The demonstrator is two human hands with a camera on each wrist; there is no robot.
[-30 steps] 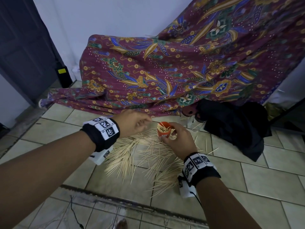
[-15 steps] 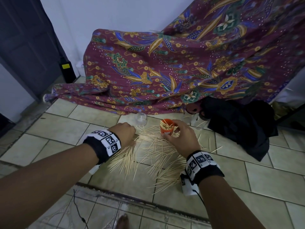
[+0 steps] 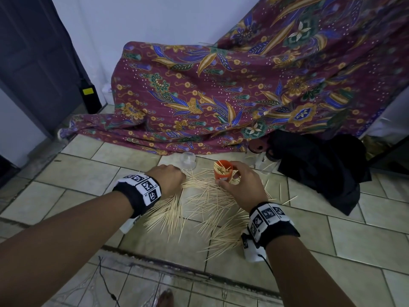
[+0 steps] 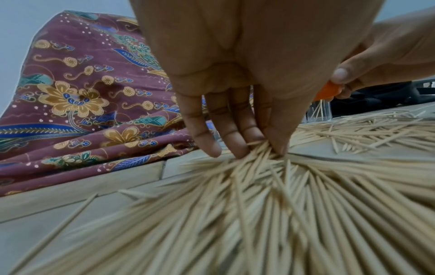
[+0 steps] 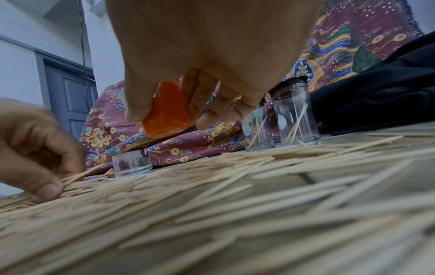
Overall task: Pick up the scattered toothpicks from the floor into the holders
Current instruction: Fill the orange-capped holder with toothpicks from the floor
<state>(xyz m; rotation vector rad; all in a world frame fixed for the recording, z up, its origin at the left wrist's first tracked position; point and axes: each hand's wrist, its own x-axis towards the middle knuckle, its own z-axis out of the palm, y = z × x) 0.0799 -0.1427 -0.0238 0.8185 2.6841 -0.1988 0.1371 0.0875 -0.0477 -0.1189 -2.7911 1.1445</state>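
On the floor (image 3: 73,180), left of the orange holder (image 3: 223,172), the left hand (image 3: 169,179) has been brought down from the holder's mouth into the toothpicks (image 3: 199,207), and its fingertips (image 4: 242,148) are now closed on a small bunch. The holder, part filled, is kept raised in the right hand (image 3: 243,187), curled round it. Another load is judged to be starting; most toothpicks remain scattered.

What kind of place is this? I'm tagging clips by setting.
Probably a room in a home: a tiled floor, a dark panelled door, and a batik-patterned cloth draped over something against the wall.
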